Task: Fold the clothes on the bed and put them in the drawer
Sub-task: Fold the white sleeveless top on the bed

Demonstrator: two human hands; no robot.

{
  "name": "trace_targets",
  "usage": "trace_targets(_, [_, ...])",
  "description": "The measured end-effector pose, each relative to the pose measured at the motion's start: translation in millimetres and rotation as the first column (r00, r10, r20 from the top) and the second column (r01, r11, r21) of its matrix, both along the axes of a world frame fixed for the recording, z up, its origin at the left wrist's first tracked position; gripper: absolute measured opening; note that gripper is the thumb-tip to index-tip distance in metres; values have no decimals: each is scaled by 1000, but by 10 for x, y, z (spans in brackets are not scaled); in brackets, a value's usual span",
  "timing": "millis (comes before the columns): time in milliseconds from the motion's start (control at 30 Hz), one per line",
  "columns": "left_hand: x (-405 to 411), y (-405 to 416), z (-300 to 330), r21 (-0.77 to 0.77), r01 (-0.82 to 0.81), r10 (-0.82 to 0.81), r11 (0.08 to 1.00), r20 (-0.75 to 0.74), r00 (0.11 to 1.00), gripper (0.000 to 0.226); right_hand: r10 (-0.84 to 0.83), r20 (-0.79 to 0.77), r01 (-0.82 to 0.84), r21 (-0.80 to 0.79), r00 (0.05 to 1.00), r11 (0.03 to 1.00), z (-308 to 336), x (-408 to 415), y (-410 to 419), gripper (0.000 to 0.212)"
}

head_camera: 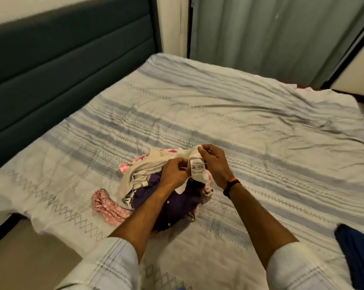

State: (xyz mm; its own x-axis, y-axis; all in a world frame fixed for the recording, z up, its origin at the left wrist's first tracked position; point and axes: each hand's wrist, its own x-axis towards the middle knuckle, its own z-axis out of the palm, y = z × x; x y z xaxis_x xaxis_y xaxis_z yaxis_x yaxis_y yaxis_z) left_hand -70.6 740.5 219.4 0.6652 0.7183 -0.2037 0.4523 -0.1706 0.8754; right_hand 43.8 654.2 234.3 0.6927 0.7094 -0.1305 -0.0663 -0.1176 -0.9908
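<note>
A small heap of clothes lies on the bed (239,114), near its front left part. A cream garment (143,166) is on top, with a white care label (198,167) hanging from its raised edge. My left hand (173,174) and my right hand (215,164) both pinch that edge, close together above the heap. Under it lie a dark purple buttoned garment (177,206) and pink patterned pieces (107,208). No drawer is in view.
The bed has a pale sheet with grey stripes and zigzag lines. A dark teal padded headboard (61,70) stands at the left, grey-green curtains (271,34) behind. A dark blue cloth (357,254) lies at the bed's lower right edge. Floor (30,254) shows at the lower left.
</note>
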Motion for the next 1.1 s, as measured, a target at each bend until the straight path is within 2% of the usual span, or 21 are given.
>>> trace_targets(100, [-3,-121,184,126,-63,59,990,40,997,5,25,-36,-22,92,999,996,299,39,-100,16])
trace_targets(200, [30,-208,423,206,-100,75,974,127,989,6,23,-40,-17,145,999,989,492,105,-203,18])
trace_targets(333, [22,-238,792,255,-46,9,966,143,990,25,-29,-47,38,210,998,977,731,238,-347,28])
trace_targets(467, [7,-113,1019,280,-126,58,952,241,969,8,-14,1,13,235,1000,972,959,310,-494,29])
trace_targets(533, [25,-97,1141,264,-152,66,952,306,950,7,53,105,-71,174,993,982,1031,321,-543,25])
trace_targets(600, [29,-96,1296,238,-152,56,959,368,928,10,170,254,-174,-10,952,985,1084,316,-573,33])
trace_targets(667, [28,-97,1451,239,-120,15,964,399,917,12,288,403,-213,-221,869,952,1139,278,-562,48])
trace_targets(733, [4,-86,1565,266,-101,-16,959,406,914,14,372,532,-192,-364,761,912,1165,227,-520,50])
trace_targets(833, [-81,-23,1655,301,-96,-32,949,393,919,18,448,632,-83,-520,632,850,1183,125,-459,32])
trace_targets(900, [-190,50,1671,339,-65,-57,939,337,940,20,415,656,15,-545,631,838,1193,97,-452,30])
trace_targets(1000, [-432,205,1598,473,-31,-55,880,167,984,18,216,702,153,-423,679,893,1240,134,-471,9])
trace_targets(1100, [-659,319,1466,571,11,-25,821,16,1000,8,78,741,239,-312,667,920,1369,150,-503,24])
